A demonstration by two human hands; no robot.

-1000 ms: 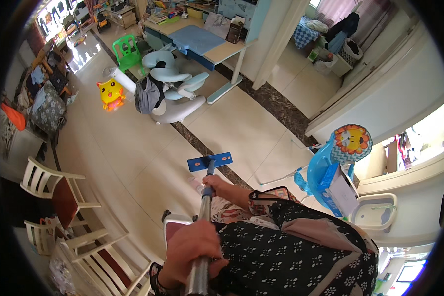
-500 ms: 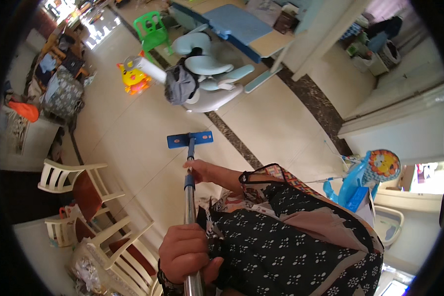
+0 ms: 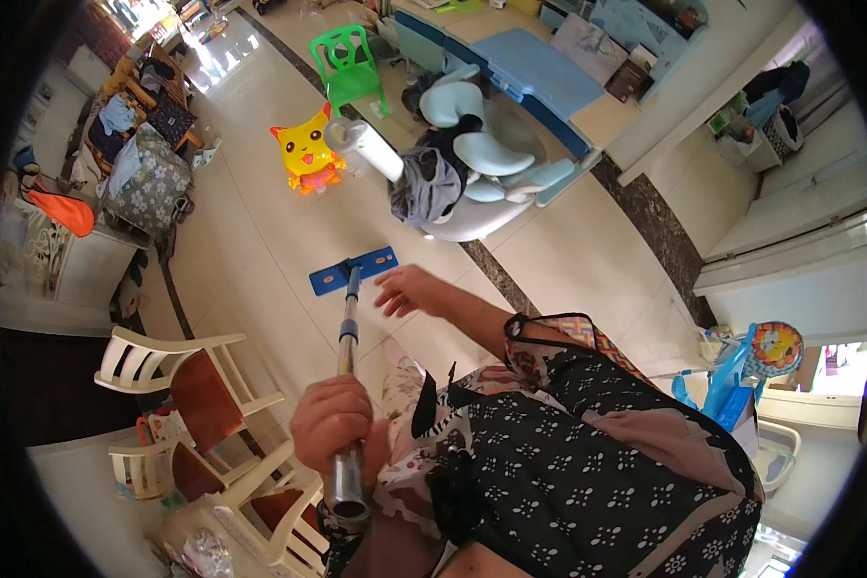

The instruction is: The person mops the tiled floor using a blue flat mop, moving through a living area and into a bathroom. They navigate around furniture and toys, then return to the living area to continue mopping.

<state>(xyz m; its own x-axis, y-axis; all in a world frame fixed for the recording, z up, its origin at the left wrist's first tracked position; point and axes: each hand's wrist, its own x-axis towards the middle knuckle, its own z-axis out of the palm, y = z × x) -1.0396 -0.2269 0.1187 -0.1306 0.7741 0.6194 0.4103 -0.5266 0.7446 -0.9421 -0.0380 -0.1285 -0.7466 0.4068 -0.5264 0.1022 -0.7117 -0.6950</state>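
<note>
My left hand (image 3: pixel 333 424) is wrapped round the metal pole (image 3: pixel 346 354) of a flat mop near its open top end. The mop's blue head (image 3: pixel 328 280) lies on the tiled floor. My right hand (image 3: pixel 405 290) is held just right of the upper part of the pole, apart from it, with fingers loosely spread and nothing seen in them. Part of my pink-shod foot shows beside the pole, below my right hand.
Ahead stand a pale blue chair (image 3: pixel 486 149) with grey cloth, a yellow balloon figure (image 3: pixel 306 149), a green chair (image 3: pixel 349 77) and a desk (image 3: pixel 535 72). Cream chairs (image 3: pixel 202 395) line the left, below a clothes pile (image 3: pixel 140 173). A blue baby seat (image 3: pixel 724 376) is at right.
My right hand has let go of the pole and moved off to its right. The mop head has moved leftward and farther from me. The view has shifted, bringing the cluttered left side nearer the middle.
</note>
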